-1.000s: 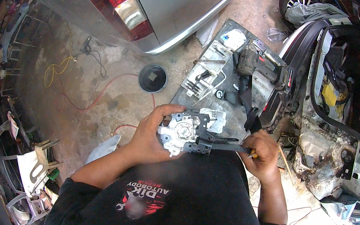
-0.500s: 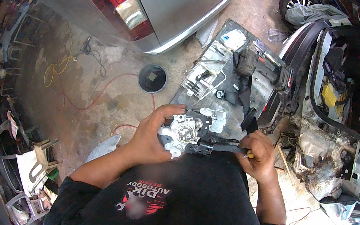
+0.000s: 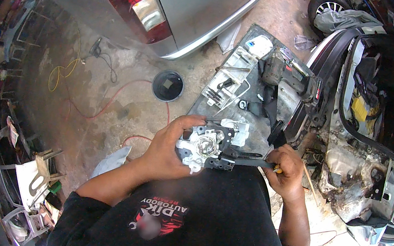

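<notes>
My left hand (image 3: pixel 165 149) is wrapped round the left side of a white and black mechanical assembly (image 3: pixel 206 145) with metal plates and a round housing, held in front of my black shirt (image 3: pixel 224 217). My right hand (image 3: pixel 287 171) is closed at the far end of a dark bar (image 3: pixel 252 162) reaching rightward from the assembly, with a small yellow piece showing between its fingers; whether that is a tool handle I cannot tell. Behind the assembly lies a grey board (image 3: pixel 199 103) bearing a white plastic tray (image 3: pixel 228 77), black parts and a cordless drill (image 3: pixel 284 77).
A silver car's rear (image 3: pixel 197 12) with red lamp stands ahead, beside a black bucket (image 3: pixel 167 86), a red hose (image 3: pixel 103 110) and a yellow cord (image 3: pixel 63 74). An opened car body (image 3: pixel 361 171) is at right, chairs (image 3: pixel 33 180) at left, a wheel (image 3: pixel 323 12) back right.
My hands still hold the assembly and bar, which have shifted and turned slightly. The surroundings sit a little farther right and down in the view than half a second ago.
</notes>
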Available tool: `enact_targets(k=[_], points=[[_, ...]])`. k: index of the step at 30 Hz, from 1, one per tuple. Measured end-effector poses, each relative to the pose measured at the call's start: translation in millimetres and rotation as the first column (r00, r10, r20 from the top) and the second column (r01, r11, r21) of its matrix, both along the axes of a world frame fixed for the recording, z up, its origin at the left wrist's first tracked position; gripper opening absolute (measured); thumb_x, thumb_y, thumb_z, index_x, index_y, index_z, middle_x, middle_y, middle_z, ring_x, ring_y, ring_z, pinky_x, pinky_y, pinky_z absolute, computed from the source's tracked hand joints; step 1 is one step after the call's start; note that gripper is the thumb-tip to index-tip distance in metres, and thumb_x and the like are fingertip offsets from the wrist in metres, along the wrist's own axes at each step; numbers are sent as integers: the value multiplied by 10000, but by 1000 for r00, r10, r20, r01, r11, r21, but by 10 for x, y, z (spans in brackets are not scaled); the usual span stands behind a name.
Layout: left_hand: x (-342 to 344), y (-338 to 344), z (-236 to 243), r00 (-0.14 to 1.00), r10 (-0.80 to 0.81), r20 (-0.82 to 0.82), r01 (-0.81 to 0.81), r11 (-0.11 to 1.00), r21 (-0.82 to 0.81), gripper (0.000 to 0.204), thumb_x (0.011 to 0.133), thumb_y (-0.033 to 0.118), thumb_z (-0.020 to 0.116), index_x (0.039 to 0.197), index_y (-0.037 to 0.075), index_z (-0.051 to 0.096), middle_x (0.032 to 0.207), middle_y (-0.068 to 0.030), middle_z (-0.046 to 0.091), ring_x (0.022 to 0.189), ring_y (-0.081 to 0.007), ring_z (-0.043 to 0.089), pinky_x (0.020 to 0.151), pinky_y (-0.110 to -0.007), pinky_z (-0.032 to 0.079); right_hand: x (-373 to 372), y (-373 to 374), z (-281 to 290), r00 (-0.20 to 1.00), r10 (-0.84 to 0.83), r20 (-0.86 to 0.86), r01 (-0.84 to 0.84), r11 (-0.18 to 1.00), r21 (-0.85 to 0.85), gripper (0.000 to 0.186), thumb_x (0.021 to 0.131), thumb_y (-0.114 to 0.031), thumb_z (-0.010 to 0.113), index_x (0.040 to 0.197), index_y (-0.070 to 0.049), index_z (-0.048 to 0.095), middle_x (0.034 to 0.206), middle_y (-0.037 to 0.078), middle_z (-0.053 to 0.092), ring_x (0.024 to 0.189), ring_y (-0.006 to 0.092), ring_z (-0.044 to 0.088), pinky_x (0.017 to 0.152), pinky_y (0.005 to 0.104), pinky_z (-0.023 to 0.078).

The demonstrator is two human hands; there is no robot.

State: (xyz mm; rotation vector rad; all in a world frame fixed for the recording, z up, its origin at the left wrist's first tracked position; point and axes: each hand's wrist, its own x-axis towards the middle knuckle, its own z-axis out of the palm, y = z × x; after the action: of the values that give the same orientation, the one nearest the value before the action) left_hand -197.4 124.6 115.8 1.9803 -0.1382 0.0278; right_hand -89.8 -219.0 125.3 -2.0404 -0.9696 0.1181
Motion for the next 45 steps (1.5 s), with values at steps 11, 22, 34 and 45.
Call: enact_targets(k=[11, 22, 34, 45], points=[[-14, -13, 5, 999, 26, -18, -25, 999, 40, 967, 677, 163, 1020, 1502, 50, 529, 1519, -202, 652, 1367, -334, 684, 1139, -444, 555, -38, 93, -9, 1000, 18, 15, -18, 1000, -10, 335, 683, -14, 858, 927, -89, 641, 860, 84, 693, 734, 345, 621, 653, 452, 461], [-22, -20, 9, 997, 47, -65, -47, 999, -4, 966, 683, 164, 1016, 1508, 34, 530, 1508, -189, 664, 1334, -296, 695, 1125, -422, 554, -8, -3, -59, 1000, -6, 3, 6, 1000, 7, 330, 685, -4, 843, 945, -79, 654, 868, 99, 693, 755, 347, 633, 667, 455, 474], [6, -32, -16, 997, 36, -64, -38, 999, -29, 957, 698, 159, 1015, 1496, 38, 500, 1519, -215, 660, 1359, -307, 688, 1153, -428, 540, -9, 57, -10, 1000, 6, 15, -6, 1000, -10, 315, 692, -31, 861, 913, -101, 648, 851, 72, 693, 740, 343, 631, 661, 455, 467], [15, -18, -6, 998, 22, -61, -21, 999, 26, 951, 705, 153, 1014, 1492, 40, 492, 1524, -224, 658, 1358, -306, 687, 1135, -426, 545, 7, 0, -24, 999, 6, 33, -7, 1000, 18, 332, 683, -19, 859, 899, -90, 617, 846, 84, 697, 720, 343, 641, 651, 456, 464]])
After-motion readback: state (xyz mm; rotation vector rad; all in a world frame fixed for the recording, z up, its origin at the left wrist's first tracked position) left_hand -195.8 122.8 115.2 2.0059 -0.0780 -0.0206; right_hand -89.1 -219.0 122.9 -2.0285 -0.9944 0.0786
